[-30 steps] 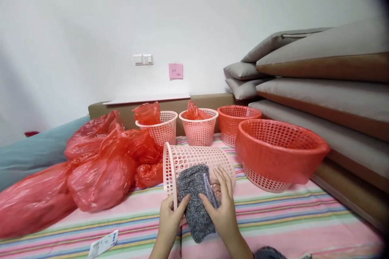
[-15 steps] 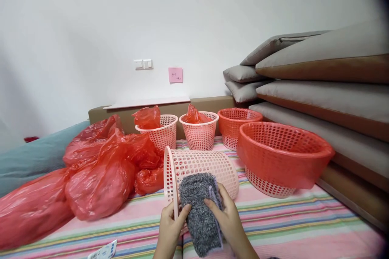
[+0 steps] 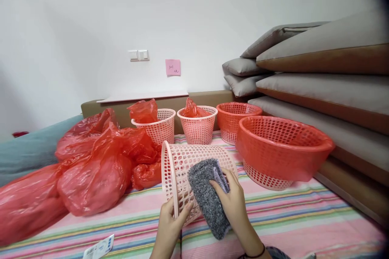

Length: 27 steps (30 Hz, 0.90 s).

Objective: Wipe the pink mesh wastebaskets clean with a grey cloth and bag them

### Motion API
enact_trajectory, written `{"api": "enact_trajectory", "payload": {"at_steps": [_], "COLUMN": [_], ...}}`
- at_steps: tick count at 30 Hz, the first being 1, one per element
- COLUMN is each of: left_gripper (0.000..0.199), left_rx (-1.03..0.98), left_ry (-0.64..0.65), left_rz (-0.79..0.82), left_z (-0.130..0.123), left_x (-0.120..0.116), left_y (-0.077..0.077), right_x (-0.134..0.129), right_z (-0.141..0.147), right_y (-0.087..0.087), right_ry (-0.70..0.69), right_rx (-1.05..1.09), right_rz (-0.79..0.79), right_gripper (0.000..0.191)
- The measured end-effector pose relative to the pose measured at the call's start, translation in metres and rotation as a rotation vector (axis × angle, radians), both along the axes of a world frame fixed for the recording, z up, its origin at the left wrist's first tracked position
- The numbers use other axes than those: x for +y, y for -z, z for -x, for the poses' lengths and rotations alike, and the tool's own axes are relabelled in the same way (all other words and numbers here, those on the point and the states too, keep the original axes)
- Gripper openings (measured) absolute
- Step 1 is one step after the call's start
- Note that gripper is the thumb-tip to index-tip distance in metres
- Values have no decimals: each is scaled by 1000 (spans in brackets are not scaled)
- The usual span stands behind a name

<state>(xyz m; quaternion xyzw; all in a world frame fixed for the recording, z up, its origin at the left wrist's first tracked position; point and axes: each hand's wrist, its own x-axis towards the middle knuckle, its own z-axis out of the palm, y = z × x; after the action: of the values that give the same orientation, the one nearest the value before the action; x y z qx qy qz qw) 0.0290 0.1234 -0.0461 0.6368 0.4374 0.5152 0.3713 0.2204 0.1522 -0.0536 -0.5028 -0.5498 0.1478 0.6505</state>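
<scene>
A folded grey cloth (image 3: 208,200) sits in front of the pink mesh basket (image 3: 185,164), pinched between the thumb and fingers of the right hand (image 3: 232,198). The basket lies on its side, mouth toward the left, its rim gripped between the thumb and fingers of the left hand (image 3: 172,222). Half a second ago the left thumb was on the cloth too; now the cloth has shifted rightward, clear of it, so the right hand seems to control it alone while the left steadies the basket. Beneath is a striped cover (image 3: 291,214); red plastic bags (image 3: 94,186) lie leftward, a red-wrapped basket (image 3: 282,149) stands rightward, and stacked cushions (image 3: 322,93) rise beyond.
</scene>
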Motion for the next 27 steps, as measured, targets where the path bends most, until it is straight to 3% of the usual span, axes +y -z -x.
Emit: {"api": "enact_trajectory", "payload": {"at_steps": [6,11,16,19,22,27], "left_gripper": [35,31,29,28,31,39], "left_rx": [-8,-31,-19,-6,-63,-130], "left_ry": [7,-41,-43,-62,-87,-67], "left_rz": [2,-11,-10,-12,14,51], "left_z": [-3,-7,-10,-12,-15,-16], "left_x": [-1,-1,-3,-6,-9,-7], "left_y": [0,0,-3,-7,-9,-9], "right_x": [4,4,1,-3,-7,-12], "right_z": [-1,-3,-1,5,12,18], "right_y": [-2,-5,-7,-7,-5,-2], "right_ry": [135,163,346,261,129,76], "right_rx": [28,-70,-264,-366,-442,-504], "right_rz": [-6,-33,-205,-296,-305,-255], "right_gripper": [46,44,33,13,28,35]}}
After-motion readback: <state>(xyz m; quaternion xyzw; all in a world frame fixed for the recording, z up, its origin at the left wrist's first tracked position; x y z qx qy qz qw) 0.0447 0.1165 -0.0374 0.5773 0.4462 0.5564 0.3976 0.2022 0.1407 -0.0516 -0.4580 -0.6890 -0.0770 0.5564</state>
